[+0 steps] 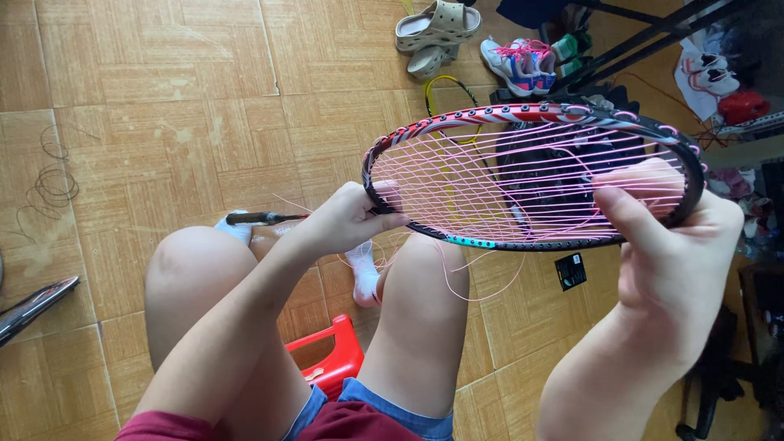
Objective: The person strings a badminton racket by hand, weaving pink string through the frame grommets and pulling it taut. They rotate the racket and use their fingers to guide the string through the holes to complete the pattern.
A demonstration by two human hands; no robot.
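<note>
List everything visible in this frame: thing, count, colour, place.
Badminton racket head with pink strings: 1, red, black and teal frame, held over the knees, strings loose and uneven.
Second racket: 1, yellow-black frame, on floor behind the held one.
Red plastic stool: 1, under the person.
Dark-handled tool: 1, by the left foot.
Beige clogs: 2, top centre.
Pink-laced sneakers: a pair, white-blue, top right.
Coiled dark string: 1 bundle, left floor.
Dark racket handle: 1, left edge.
Black card tag: 1, floor at right.
White socks: 2, on the feet.
Left hand: grips the frame's left rim.
Right hand: grips the frame's right rim, fingers through the strings.
</note>
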